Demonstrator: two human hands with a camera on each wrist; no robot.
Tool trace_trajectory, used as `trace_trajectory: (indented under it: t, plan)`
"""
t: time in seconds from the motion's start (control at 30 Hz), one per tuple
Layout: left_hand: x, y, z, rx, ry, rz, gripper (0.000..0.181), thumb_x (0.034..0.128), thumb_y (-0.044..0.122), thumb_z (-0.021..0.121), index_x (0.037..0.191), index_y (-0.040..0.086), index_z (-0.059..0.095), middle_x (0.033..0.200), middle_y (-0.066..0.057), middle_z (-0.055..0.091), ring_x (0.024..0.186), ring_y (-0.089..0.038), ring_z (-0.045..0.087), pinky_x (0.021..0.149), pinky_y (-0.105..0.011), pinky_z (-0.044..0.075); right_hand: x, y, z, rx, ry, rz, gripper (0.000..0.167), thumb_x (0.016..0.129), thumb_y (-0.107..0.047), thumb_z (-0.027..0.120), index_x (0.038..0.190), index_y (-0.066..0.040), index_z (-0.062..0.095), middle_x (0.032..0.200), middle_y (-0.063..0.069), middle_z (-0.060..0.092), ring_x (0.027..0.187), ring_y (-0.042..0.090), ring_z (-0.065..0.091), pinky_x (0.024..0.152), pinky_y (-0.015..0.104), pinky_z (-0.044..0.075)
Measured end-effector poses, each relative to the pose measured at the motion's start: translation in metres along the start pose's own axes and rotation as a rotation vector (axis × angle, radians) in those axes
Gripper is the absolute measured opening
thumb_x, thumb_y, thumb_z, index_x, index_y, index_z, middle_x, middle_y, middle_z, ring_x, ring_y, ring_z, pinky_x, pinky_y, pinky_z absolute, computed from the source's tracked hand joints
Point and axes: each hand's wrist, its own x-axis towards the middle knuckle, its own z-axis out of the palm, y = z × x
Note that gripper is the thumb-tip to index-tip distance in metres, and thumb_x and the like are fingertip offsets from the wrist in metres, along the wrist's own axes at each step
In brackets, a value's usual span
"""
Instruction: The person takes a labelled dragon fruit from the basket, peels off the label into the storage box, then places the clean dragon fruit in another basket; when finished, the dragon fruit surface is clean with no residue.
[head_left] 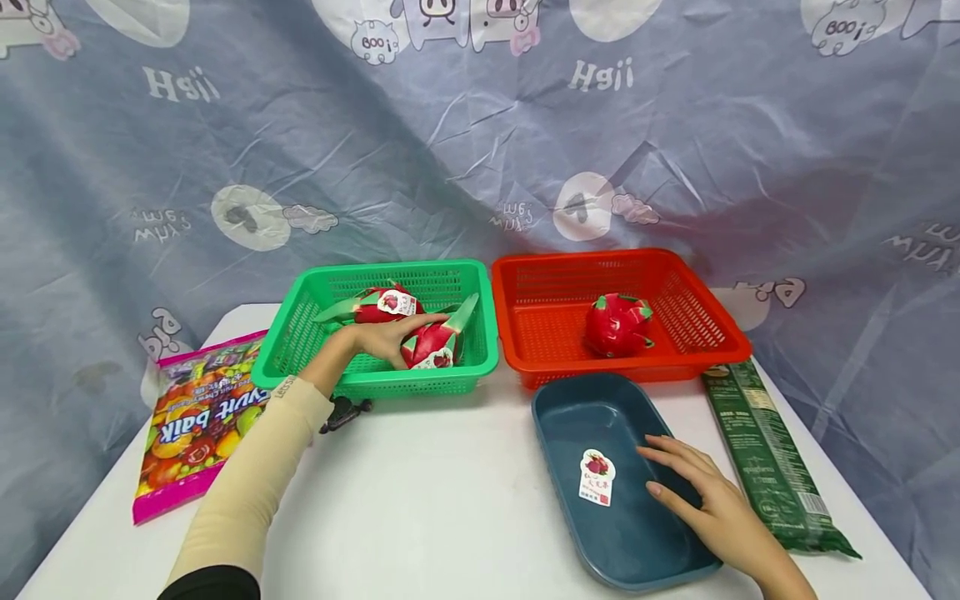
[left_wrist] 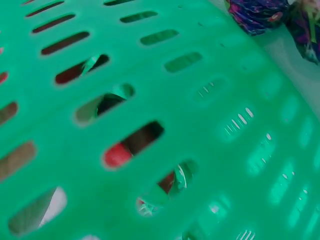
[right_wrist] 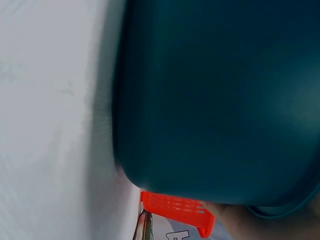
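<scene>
Left hand [head_left: 378, 337] was inside the green basket [head_left: 416, 385], thumb and fingers curled around a dragon fruit [head_left: 432, 340] near that basket's right end. Right hand [head_left: 708, 500], fingers loose and gripping nothing visible, reached over the right edge of a blue tray [head_left: 622, 533], itself to the right of the green basket and nearer the person; contact with the tray could not be told. Second dragon fruit [head_left: 370, 312] lay in the green basket, left of and behind the held one. Red basket [head_left: 555, 367] stood just right of the green basket, a lone dragon fruit [head_left: 617, 325] within. Green packet [head_left: 772, 458] lay far right of the green basket, fruit-printed bag [head_left: 198, 417] just left. Pale sleeve [head_left: 247, 475] crossed in front of the green basket's near left corner and hid part of that bag; from the left wrist, the slotted wall blocked all but scraps of red. White table [head_left: 420, 500] ran beneath the green basket; behind it hung a creased grey-blue curtain [head_left: 375, 167], printed with cartoons and lettering.
</scene>
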Motion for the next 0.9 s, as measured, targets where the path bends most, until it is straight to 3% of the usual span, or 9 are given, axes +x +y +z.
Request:
trace_trajectory:
  t: [0.1, 0.43, 0.6, 0.9]
  plan:
    - [0.0035, -0.0002, -0.0004, -0.030, -0.001, -0.019, 0.105, 0.0643, -0.009, 0.065, 0.146, 0.034, 0.015, 0.144, -0.002, 0.016, 0.116, -0.025, 0.030, 0.066, -0.031, 0.049, -0.0003, 0.0001, -0.0006, 0.013, -0.009, -0.002, 0.039, 0.085, -0.021, 0.067, 0.123, -0.025, 0.056, 0.134, 0.005, 0.044, 0.124, 0.032, 0.031, 0.085, 0.065, 0.032]
    - [0.0074, -0.0036, 0.0006, -0.075, 0.030, -0.037, 0.099, 0.0652, -0.005, 0.068, 0.144, 0.030, 0.021, 0.133, -0.005, 0.026, 0.100, -0.024, 0.042, 0.066, -0.030, 0.046, -0.0011, 0.0012, -0.0005, 0.010, -0.008, -0.002, 0.039, 0.085, -0.020, 0.067, 0.123, -0.020, 0.057, 0.134, 0.008, 0.044, 0.123, 0.034, 0.031, 0.085, 0.066, 0.030]
    - [0.0054, -0.0042, 0.0015, -0.062, 0.056, -0.040, 0.099, 0.0652, -0.003, 0.070, 0.144, 0.033, 0.022, 0.135, -0.004, 0.026, 0.104, -0.023, 0.041, 0.070, -0.031, 0.048, 0.0002, 0.0016, -0.0001, 0.019, -0.015, -0.004, 0.039, 0.085, -0.020, 0.066, 0.123, -0.017, 0.057, 0.134, 0.009, 0.044, 0.124, 0.036, 0.030, 0.085, 0.067, 0.029]
    - [0.0054, -0.0078, -0.0007, -0.111, 0.141, -0.005, 0.090, 0.0664, 0.005, 0.079, 0.139, 0.034, 0.033, 0.139, 0.003, 0.026, 0.111, -0.024, 0.042, 0.078, -0.038, 0.051, 0.0011, 0.0022, 0.0007, 0.027, -0.017, -0.007, 0.040, 0.085, -0.020, 0.066, 0.124, -0.023, 0.056, 0.133, 0.009, 0.046, 0.126, 0.032, 0.028, 0.087, 0.068, 0.027]
